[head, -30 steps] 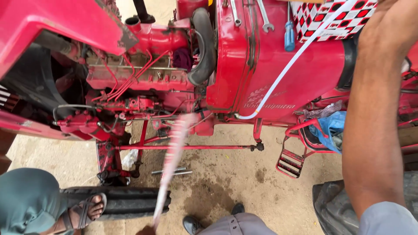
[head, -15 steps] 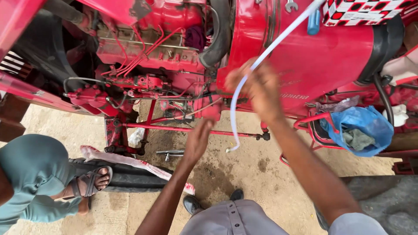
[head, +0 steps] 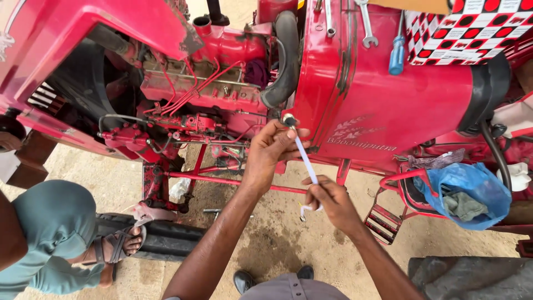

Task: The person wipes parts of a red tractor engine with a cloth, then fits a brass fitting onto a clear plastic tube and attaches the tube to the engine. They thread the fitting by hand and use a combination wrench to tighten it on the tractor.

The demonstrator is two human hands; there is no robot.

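Both hands pinch the same thin white tube [head: 306, 161]. Near the centre of the frame the left hand [head: 270, 150] closes its fingertips around the tube's upper end, right where a small dark fitting [head: 289, 120] sits against the red tractor body [head: 383, 105]. Lower and a little to the right, the right hand [head: 333, 201] is curled shut on the tube's lower part, and a short loose tail of it hangs below the fist. Between the two hands the tube runs straight on a slant, from upper left down to lower right.

Left of the hands lies the open engine [head: 200, 105], with thin red lines running over it. Along the top edge a wrench [head: 366, 22] and a blue-handled screwdriver [head: 396, 53] rest on the bodywork, beside a red, white and black checked cloth [head: 472, 28]. At the right a blue plastic bag [head: 472, 191] with a grey rag in it hangs off the frame. In the lower left another person's sandalled foot [head: 119, 244] rests on a black tyre [head: 166, 239] lying on the sandy ground [head: 266, 250].
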